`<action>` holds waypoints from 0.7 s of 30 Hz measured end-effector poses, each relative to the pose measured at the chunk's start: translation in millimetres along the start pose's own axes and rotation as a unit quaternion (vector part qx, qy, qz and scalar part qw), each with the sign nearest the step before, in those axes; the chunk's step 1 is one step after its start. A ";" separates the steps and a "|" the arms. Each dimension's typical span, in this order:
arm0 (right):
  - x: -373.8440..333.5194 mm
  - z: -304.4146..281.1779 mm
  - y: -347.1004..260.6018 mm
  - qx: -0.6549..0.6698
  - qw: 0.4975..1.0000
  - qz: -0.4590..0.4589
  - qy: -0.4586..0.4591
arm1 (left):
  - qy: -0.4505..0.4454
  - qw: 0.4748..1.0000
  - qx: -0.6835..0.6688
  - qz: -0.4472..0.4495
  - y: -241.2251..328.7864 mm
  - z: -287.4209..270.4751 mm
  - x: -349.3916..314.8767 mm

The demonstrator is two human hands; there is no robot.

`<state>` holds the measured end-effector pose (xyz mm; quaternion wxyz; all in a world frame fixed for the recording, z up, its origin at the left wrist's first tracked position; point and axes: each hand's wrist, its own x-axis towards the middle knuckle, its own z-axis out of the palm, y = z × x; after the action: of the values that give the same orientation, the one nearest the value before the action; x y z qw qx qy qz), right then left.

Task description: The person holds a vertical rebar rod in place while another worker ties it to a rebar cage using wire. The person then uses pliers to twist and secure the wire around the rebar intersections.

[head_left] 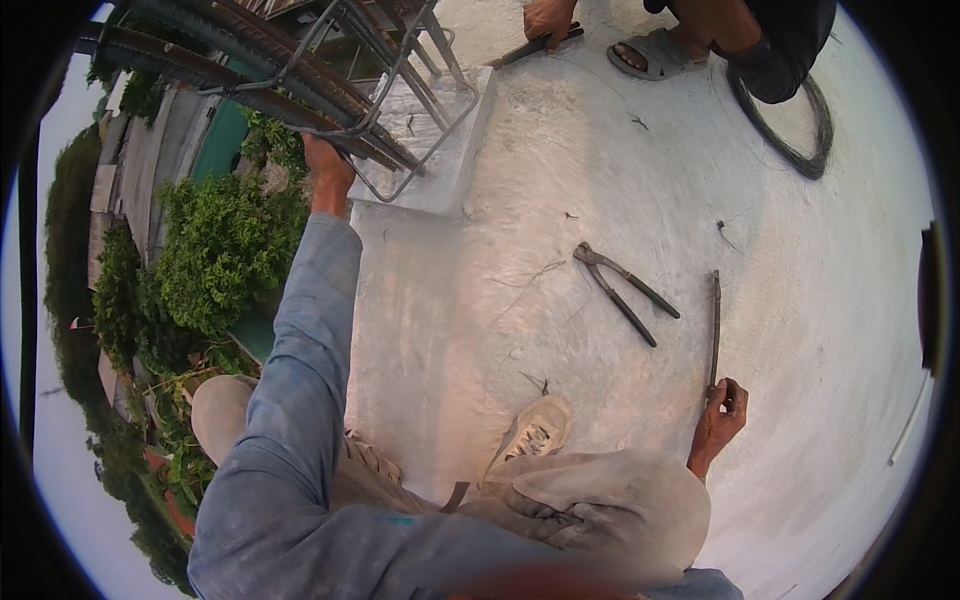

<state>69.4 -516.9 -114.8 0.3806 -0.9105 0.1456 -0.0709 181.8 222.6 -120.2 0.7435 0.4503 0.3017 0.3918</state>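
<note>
At the upper left stands a cage of ribbed steel rebar [290,85] with thin square stirrups, rising from a raised concrete block. My left hand [328,172] reaches out to it and is closed at the cage's outer side, its fingertips partly hidden behind the bars. My right hand [720,425] pinches the lower end of a short, dark steel rod [715,325], which points away from me over the concrete. Between my two hands, a pair of end-cutting pincers [620,290] lies on the concrete with its handles spread.
Across from me, another person's hand [550,20] holds a dark tool by the concrete block [478,150]; their sandalled foot [655,55] is close by. A coil of tie wire [822,130] lies at the upper right. Wire scraps dot the slab. Left, the edge drops toward trees [225,245] and roofs.
</note>
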 end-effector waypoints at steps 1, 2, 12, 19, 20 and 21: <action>16.5 23.0 -22.9 0.052 0.996 -0.067 -0.031 | 0.001 0.999 -0.033 -0.003 -3.7 -4.6 5.5; 33.5 47.2 -45.1 0.020 0.990 -0.117 -0.069 | -0.025 1.000 -0.007 -0.014 -7.7 -12.7 8.4; 31.5 175.0 -129.6 -0.176 0.903 -0.298 -0.254 | -0.149 0.968 0.066 -0.192 16.5 -51.0 63.4; 15.7 181.9 -126.1 -0.112 0.910 -0.300 -0.264 | -0.184 0.956 0.049 -0.224 25.6 -35.9 51.5; 14.5 184.5 -129.5 -0.096 0.912 -0.304 -0.258 | -0.197 0.954 0.067 -0.217 28.9 -33.5 51.0; 14.0 188.0 -133.9 -0.084 0.918 -0.274 -0.275 | -0.236 0.947 0.083 -0.203 30.4 -31.3 50.3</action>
<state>156.1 -305.5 -150.6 0.2930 -0.9271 -0.2145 0.0929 173.0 287.9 -110.4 0.8170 0.5196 0.2337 0.0887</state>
